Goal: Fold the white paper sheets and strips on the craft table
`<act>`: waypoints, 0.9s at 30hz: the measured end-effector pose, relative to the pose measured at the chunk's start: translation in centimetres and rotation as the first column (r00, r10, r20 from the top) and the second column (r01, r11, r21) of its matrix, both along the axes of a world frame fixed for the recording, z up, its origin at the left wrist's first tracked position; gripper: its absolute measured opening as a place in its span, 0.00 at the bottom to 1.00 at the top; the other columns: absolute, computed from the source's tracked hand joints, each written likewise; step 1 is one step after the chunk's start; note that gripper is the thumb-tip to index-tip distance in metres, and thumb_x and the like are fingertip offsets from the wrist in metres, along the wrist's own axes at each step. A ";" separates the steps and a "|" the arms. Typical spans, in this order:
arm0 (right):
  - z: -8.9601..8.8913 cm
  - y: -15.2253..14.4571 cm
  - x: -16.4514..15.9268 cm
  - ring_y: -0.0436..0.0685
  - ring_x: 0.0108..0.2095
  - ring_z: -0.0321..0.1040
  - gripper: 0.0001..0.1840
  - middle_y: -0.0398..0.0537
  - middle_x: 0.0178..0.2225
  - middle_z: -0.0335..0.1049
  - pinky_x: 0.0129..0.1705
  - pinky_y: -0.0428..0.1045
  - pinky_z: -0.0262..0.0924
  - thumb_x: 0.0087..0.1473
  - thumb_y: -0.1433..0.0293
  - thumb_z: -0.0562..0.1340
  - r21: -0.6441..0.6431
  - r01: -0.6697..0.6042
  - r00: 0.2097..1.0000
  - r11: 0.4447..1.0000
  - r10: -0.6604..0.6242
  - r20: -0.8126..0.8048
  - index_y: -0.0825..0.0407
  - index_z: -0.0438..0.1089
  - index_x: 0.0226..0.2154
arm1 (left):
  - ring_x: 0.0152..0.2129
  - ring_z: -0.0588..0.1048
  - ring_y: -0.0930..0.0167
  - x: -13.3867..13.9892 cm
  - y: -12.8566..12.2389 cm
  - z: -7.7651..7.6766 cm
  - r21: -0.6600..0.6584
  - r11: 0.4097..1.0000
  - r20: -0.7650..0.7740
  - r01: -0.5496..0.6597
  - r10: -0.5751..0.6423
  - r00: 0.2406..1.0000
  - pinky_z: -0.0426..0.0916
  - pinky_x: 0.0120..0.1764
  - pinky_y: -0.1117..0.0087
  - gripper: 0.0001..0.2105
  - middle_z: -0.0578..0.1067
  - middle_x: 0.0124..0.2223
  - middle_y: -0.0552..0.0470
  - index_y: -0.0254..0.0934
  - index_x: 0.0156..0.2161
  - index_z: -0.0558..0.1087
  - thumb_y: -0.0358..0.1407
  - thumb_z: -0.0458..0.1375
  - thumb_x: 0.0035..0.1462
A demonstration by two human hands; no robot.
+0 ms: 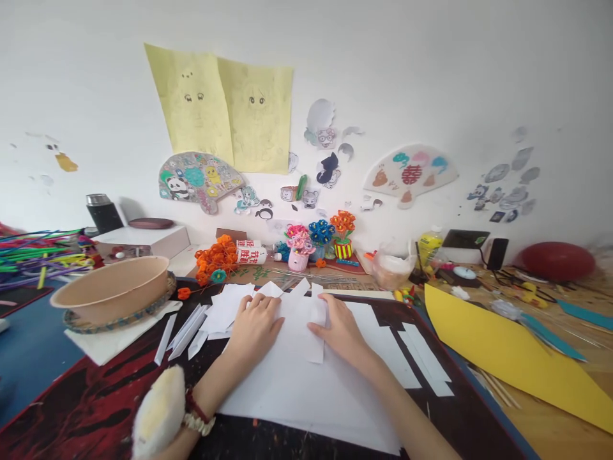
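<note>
A large white sheet of paper [306, 396] lies on the dark mat in front of me, with smaller white paper pieces on top of it. My left hand [257, 322] rests palm down at the left of these pieces, its fingers slightly bent and its thumb out to the side. Between the thumb and forefinger of my right hand [339, 327] is a folded white paper strip [318, 314], curved upward at their grip. Loose white paper pieces [223, 313] lie left of my left hand. Beyond my right wrist are cut paper strips [424, 358].
A beige basin [115, 291] stands at the left, near folded paper strips [188, 332]. Pipe-cleaner flowers [322, 237] and an orange flower bunch [215, 260] line the back by the wall. Yellow card [507, 358] lies at the right, near a yellow bottle [430, 246].
</note>
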State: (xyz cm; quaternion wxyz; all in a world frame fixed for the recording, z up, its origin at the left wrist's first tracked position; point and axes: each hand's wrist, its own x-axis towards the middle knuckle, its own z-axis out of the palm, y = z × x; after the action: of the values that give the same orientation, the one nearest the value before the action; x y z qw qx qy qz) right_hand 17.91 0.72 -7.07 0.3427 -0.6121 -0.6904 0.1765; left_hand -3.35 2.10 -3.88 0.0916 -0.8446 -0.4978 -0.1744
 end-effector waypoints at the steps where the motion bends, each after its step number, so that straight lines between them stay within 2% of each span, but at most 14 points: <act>1: 0.2 -0.1 0.0 0.63 0.56 0.58 0.30 0.54 0.54 0.63 0.56 0.56 0.51 0.46 0.67 0.64 -0.024 -0.031 0.999 0.999 0.030 -0.034 0.51 0.60 0.53 | 0.46 0.69 0.60 0.0 0.0 0.1 -0.002 1.000 0.001 0.000 0.000 1.000 0.55 0.49 0.56 0.10 0.76 0.44 0.47 0.36 0.45 0.70 0.33 0.55 0.58; 5: 1.0 -0.4 0.0 0.59 0.56 0.59 0.30 0.50 0.55 0.64 0.56 0.55 0.53 0.46 0.73 0.61 -0.068 -0.142 0.982 0.987 0.132 -0.133 0.49 0.59 0.53 | 0.46 0.68 0.60 0.1 -0.2 0.7 -0.024 0.999 0.025 0.031 -0.030 0.999 0.56 0.47 0.57 0.10 0.74 0.45 0.48 0.38 0.44 0.71 0.35 0.58 0.57; 8: 1.2 -0.6 -0.1 0.58 0.56 0.59 0.30 0.49 0.55 0.64 0.57 0.54 0.52 0.45 0.75 0.61 -0.063 -0.229 0.960 0.971 0.215 -0.177 0.48 0.61 0.53 | 0.44 0.69 0.61 0.1 -0.7 1.3 -0.118 0.991 0.069 0.057 -0.050 0.996 0.57 0.45 0.59 0.10 0.75 0.42 0.51 0.40 0.42 0.72 0.40 0.60 0.54; 10: 1.3 -0.8 -0.3 0.59 0.57 0.57 0.30 0.50 0.56 0.62 0.58 0.55 0.51 0.45 0.71 0.64 -0.056 -0.231 0.962 0.971 0.219 -0.165 0.48 0.62 0.52 | 0.42 0.70 0.61 0.3 -1.1 1.7 -0.198 0.977 0.077 0.078 -0.063 0.995 0.57 0.43 0.60 0.13 0.76 0.40 0.52 0.40 0.40 0.72 0.43 0.63 0.51; 13: 1.4 -1.0 -0.5 0.63 0.61 0.50 0.40 0.55 0.60 0.56 0.60 0.57 0.47 0.41 0.62 0.69 -0.083 -0.235 0.971 0.968 0.230 -0.068 0.51 0.59 0.56 | 0.41 0.70 0.60 0.6 -1.8 2.2 -0.285 0.955 0.050 0.081 -0.070 0.996 0.56 0.41 0.61 0.17 0.76 0.39 0.51 0.39 0.40 0.71 0.44 0.66 0.46; 16: 1.7 -1.2 -0.7 0.66 0.63 0.46 0.47 0.58 0.62 0.52 0.61 0.58 0.44 0.39 0.55 0.70 -0.127 -0.272 0.959 0.954 0.280 0.047 0.53 0.58 0.59 | 0.38 0.71 0.61 0.9 -2.2 2.4 -0.361 0.930 0.045 0.068 -0.055 0.997 0.56 0.41 0.63 0.16 0.75 0.35 0.52 0.38 0.38 0.72 0.44 0.65 0.46; 21: 2.0 -1.7 -1.5 0.66 0.58 0.54 0.42 0.54 0.59 0.59 0.57 0.57 0.49 0.42 0.56 0.69 -0.105 -0.284 0.951 0.953 0.294 0.092 0.50 0.60 0.58 | 0.37 0.72 0.62 1.1 -2.3 2.6 -0.432 0.900 0.049 0.058 -0.041 0.998 0.58 0.40 0.64 0.13 0.75 0.34 0.51 0.38 0.34 0.73 0.44 0.63 0.46; 24: 2.3 -2.2 -2.0 0.63 0.53 0.59 0.36 0.51 0.53 0.64 0.52 0.54 0.53 0.44 0.61 0.69 -0.059 -0.319 0.944 0.946 0.323 0.066 0.49 0.62 0.55 | 0.36 0.72 0.63 0.7 -2.3 2.7 -0.448 0.890 0.080 0.084 -0.053 0.995 0.58 0.40 0.65 0.09 0.75 0.33 0.52 0.38 0.34 0.73 0.40 0.62 0.48; 27: 2.7 -2.7 -2.6 0.61 0.47 0.61 0.29 0.47 0.47 0.68 0.46 0.51 0.55 0.42 0.65 0.70 -0.055 -0.319 0.944 0.946 0.322 0.072 0.48 0.68 0.49 | 0.37 0.72 0.65 0.1 -2.1 2.5 -0.488 0.861 0.155 0.145 -0.078 0.985 0.60 0.40 0.67 0.06 0.76 0.32 0.54 0.39 0.33 0.74 0.35 0.61 0.47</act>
State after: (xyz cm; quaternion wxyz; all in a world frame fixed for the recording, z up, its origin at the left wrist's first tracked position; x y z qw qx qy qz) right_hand 15.31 -1.95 -4.41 0.2685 -0.5053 -0.7901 0.2200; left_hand -3.28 -0.04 -1.37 -0.1719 -0.8537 -0.4812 -0.1000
